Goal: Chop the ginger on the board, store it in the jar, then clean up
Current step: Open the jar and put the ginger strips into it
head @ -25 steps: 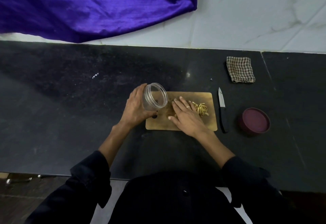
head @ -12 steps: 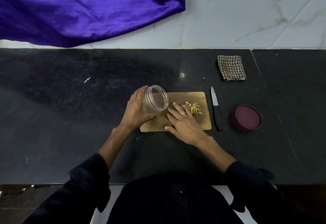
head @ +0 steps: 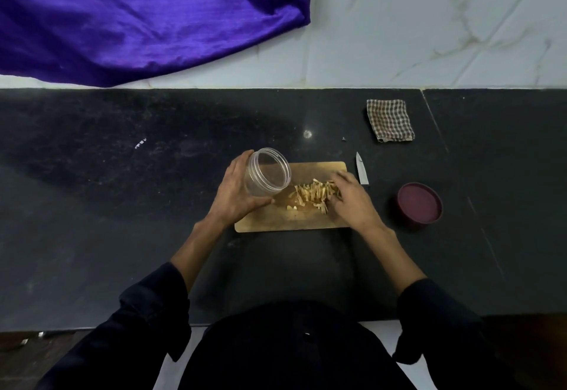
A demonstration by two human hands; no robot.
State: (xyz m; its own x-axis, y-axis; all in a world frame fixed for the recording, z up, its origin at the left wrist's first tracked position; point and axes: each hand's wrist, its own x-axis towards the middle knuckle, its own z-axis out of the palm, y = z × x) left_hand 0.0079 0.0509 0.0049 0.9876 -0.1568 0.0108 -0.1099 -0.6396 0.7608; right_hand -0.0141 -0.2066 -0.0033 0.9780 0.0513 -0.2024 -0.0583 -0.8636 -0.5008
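A wooden cutting board (head: 270,224) lies on the black counter. A pile of chopped ginger strips (head: 313,194) sits at its middle. My left hand (head: 234,197) grips a clear plastic jar (head: 267,176), tilted with its open mouth facing the ginger at the board's left end. My right hand (head: 352,201) rests on the board's right side, its fingers against the right edge of the ginger pile. The knife (head: 362,171) lies just right of the board, its handle hidden behind my right hand.
A maroon jar lid (head: 419,205) sits on the counter right of the board. A folded checked cloth (head: 390,120) lies at the back right. Purple fabric (head: 138,12) hangs over the wall at the back left. The counter's front edge is near my body.
My right hand has moved from the left of the ginger pile to its right side. The pile now lies spread toward the jar's mouth. The jar stays tilted in my left hand.
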